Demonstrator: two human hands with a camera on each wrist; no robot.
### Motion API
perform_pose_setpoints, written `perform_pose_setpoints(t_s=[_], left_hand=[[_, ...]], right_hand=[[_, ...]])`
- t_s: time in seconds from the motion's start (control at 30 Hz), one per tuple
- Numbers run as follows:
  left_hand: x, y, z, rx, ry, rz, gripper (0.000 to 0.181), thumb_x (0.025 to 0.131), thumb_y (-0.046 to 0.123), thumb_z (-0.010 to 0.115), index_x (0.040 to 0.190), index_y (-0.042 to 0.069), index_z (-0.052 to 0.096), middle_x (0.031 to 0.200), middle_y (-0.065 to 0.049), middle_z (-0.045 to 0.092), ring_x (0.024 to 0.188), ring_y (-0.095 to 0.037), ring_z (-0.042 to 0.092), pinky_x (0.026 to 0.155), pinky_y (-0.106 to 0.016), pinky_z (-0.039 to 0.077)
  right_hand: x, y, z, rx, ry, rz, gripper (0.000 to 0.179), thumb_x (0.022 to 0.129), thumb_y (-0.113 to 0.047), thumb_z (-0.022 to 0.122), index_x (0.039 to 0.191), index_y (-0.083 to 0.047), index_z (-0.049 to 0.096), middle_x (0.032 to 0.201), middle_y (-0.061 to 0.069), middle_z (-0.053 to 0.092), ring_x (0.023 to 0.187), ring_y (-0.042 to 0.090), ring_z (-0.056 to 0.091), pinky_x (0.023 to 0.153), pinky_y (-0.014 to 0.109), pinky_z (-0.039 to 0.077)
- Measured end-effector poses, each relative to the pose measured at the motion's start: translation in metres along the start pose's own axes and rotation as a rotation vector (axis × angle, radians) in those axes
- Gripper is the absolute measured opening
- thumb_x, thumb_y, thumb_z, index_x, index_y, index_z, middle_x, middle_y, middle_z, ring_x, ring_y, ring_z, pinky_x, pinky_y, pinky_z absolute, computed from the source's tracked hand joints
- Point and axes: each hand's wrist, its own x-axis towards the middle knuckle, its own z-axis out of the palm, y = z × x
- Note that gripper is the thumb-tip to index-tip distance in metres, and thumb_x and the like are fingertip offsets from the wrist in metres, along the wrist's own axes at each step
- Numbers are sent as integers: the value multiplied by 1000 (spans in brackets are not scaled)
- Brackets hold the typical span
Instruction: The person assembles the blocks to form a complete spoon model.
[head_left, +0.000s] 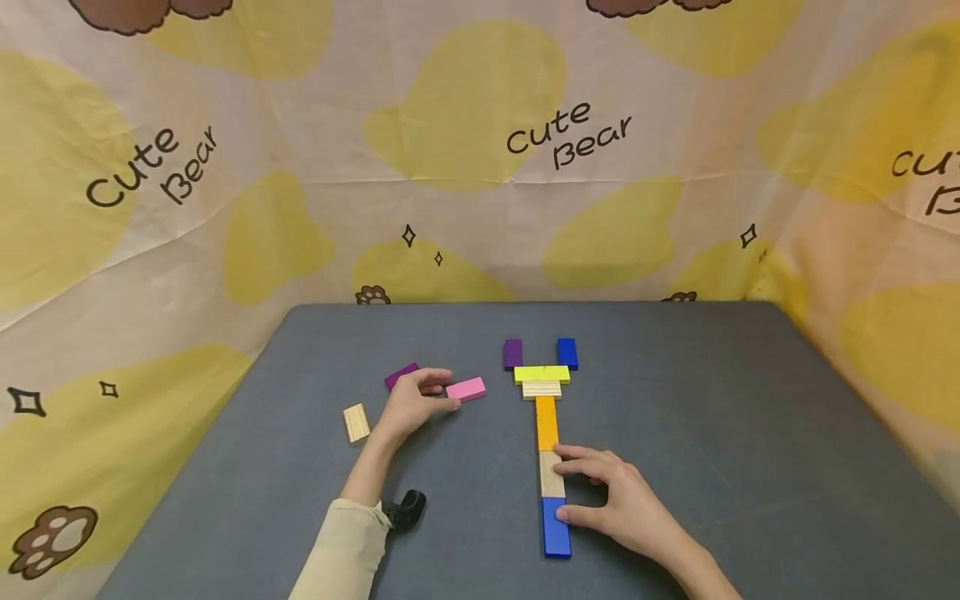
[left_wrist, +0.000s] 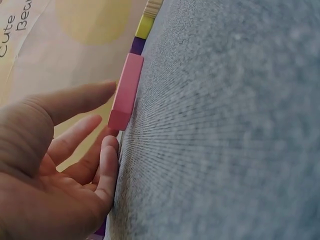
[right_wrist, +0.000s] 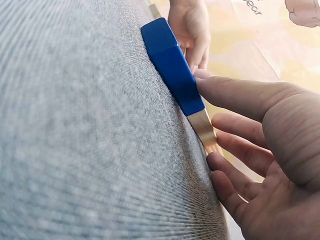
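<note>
OK so the pink block (head_left: 467,389) is lying on the table (head_left: 465,533), between the row of blocks and the loose purple block (head_left: 401,375). The left hand (head_left: 411,402) is around its near end, thumb on one side and fingers on the other, but pretty relaxed. It doesn't look pinched to me, and I can't tell if the thumb actually touches. I'd go for the middle of the long sides, cos an end grip will probably let it swivel.

The right hand (head_left: 622,504) isn't gripping anything either. Its thumb is against the side of the near blue block (head_left: 557,529) and the fingertips touch along the wood block (head_left: 551,475), up by where it meets the orange block (head_left: 547,421). Imo keep that super light: push unevenly and the row likely kinks at a joint. Fingers flat along the side, nudge, check the edges line up.

Also watch the far end. The yellow bar (head_left: 542,375) sits crosswise past the ribbed block (head_left: 542,390), so a shove up the row could knock both crooked.
</note>
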Motion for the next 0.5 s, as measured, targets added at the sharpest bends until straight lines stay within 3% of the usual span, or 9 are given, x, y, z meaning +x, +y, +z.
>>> perform_pose_setpoints(t_s=[0.5], left_hand=[[1,-1,2,71,27,-13,35,74,1,84,108,7,75,104,-7,68,96,-22,60,86,-40,48]], right_hand=[[-1,-1,-1,-2,7,-7,50,75,-50,82,120,-30,69,138,-13,54,120,18,50,92,41,48]])
